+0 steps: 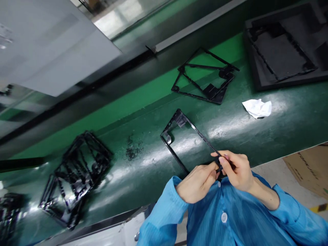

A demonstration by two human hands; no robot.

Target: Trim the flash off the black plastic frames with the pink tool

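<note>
A thin black plastic frame is held up over the green belt, close to my chest. My left hand pinches its near edge with closed fingers. My right hand is closed on the same near corner, thumb and fingers pressed on the rail. The frame's far corner points away from me. Both blue sleeves show below the hands.
A stack of black frames lies at the left on the green conveyor belt. Another black frame lies farther back. A crumpled white cloth sits right of centre. A black foam tray is at the upper right, a cardboard box at the right.
</note>
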